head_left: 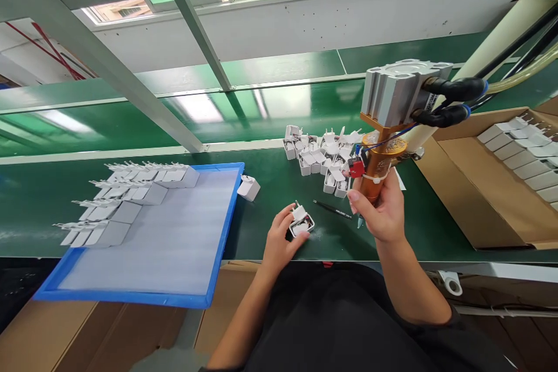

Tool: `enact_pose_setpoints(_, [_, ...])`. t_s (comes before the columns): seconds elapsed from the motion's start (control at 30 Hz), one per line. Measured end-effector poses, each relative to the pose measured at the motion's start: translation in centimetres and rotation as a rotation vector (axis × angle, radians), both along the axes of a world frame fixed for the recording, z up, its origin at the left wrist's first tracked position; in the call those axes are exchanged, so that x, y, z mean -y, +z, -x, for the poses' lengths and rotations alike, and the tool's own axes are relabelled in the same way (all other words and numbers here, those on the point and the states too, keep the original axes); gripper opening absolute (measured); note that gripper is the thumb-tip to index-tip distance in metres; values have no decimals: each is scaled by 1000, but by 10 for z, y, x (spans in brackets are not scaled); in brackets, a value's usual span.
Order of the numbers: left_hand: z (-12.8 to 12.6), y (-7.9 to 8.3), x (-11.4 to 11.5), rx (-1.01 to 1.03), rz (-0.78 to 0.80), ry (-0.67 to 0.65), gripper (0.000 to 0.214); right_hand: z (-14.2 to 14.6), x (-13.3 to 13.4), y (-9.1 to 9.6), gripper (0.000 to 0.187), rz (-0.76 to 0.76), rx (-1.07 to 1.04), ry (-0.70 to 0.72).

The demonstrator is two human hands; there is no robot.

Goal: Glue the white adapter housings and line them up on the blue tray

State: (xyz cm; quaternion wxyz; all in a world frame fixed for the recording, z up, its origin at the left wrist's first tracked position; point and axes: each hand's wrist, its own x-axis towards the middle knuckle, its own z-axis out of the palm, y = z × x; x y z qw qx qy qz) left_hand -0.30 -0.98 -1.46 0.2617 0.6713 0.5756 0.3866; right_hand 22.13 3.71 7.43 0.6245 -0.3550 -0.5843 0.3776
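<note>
My left hand (281, 239) is closed around the side of a white plug adapter casing (301, 222) on the green bench. The casing is open, with small parts showing inside and its pronged piece at the top. My right hand (383, 209) grips an orange cylindrical glue dispenser (374, 181) with a red switch, held upright with its nozzle (360, 222) pointing down. A silver pneumatic cylinder (396, 93) sits on top of the dispenser. Between the hands lies a black pen (332, 209).
Several open adapter casings (311, 157) are piled behind my hands. A blue-rimmed tray (209, 279) at left bears rows of white adapters (115, 229); a single adapter (249, 188) stands beside it. At right, a cardboard box (471, 209) holds more adapters. Black hoses (457, 90) run to the dispenser.
</note>
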Motion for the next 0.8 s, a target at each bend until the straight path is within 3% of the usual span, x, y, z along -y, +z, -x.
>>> enact_pose_setpoints(0.17, [-6,4,1,-116,69,-154,32,23,-1,7,35,-3,-11,13])
enact_pose_setpoints(0.53, [-27,32,-1,-5,160,-212,33,64,3,20,50,-20,90,-116])
enact_pose_setpoints(0.8, [-30,45,-2,-35,139,-219,26,58,6,19,23,-116,150,-191])
